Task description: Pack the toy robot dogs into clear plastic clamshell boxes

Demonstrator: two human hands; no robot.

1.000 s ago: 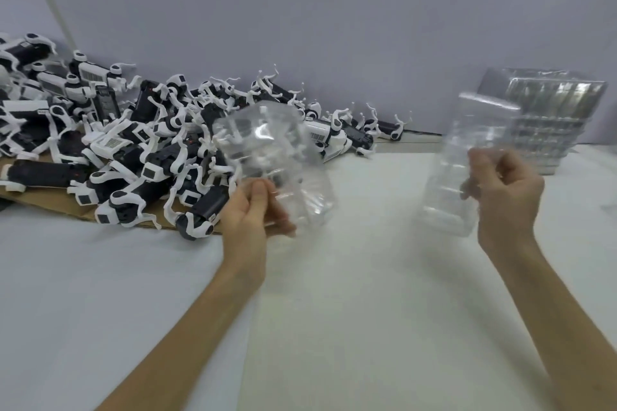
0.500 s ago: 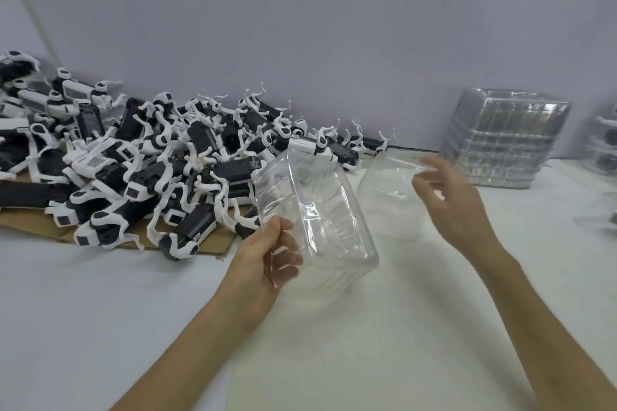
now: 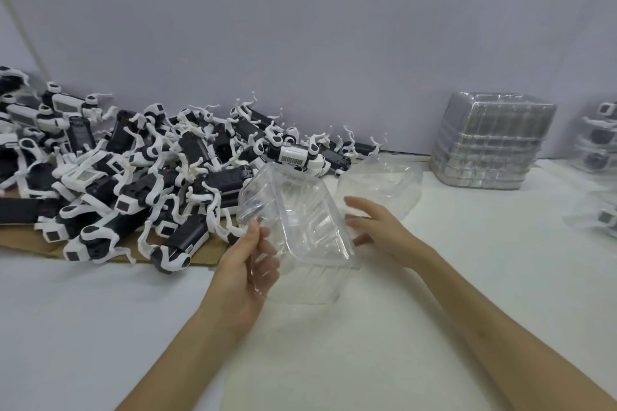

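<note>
A clear plastic clamshell box (image 3: 297, 227) is held tilted above the white table, its opening facing up towards me. My left hand (image 3: 247, 264) grips its left edge, thumb on top and fingers seen through the plastic underneath. My right hand (image 3: 377, 230) reaches in with straight fingers at the box's right rim. A second clear clamshell (image 3: 380, 183) lies on the table just behind. A big heap of black and white toy robot dogs (image 3: 140, 177) covers the left side.
The heap sits partly on brown cardboard (image 3: 20, 243). A tall stack of empty clamshells (image 3: 490, 143) stands at the back right against the grey wall. Packed boxes with dogs (image 3: 597, 140) are at the far right edge. The white table (image 3: 334, 344) extends towards me.
My right hand let go of the second clamshell, which now lies on the table, and moved left to the held box. My left hand lowered its box and turned it opening-up.
</note>
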